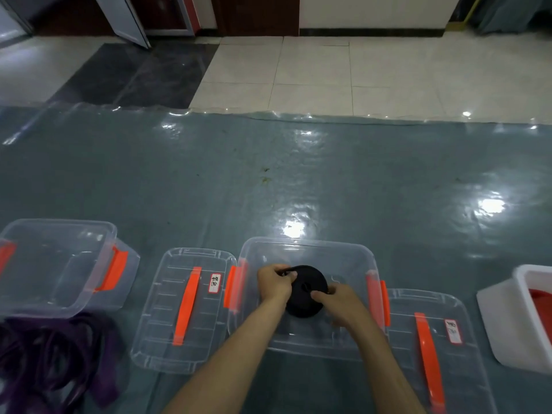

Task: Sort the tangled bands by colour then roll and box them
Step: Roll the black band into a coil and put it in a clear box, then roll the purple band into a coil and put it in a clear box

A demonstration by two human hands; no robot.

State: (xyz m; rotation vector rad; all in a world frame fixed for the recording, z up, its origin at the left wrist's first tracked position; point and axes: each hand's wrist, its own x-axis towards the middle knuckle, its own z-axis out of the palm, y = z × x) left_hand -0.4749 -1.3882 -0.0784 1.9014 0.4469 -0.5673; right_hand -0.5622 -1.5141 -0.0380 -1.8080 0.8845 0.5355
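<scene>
Surface: a grey-green desk [298, 180] lay under a glossy clear sheet, with tiled floor [328, 73] beyond.
Middle box: a clear box [307, 246] with orange latches held the black rolled band [307, 291].
Hands: the left hand [274, 283] pinched the roll's loose end at its upper left; the right hand [337, 300] gripped its right edge.
Other boxes: a clear box [56, 234] stood far left; a white box [519, 294] at right held something red.
Lids: a labelled lid [179, 309] lay left of the middle box, another lid [433, 339] right.
Loose bands: purple bands [56, 357] lay tangled at lower left.
</scene>
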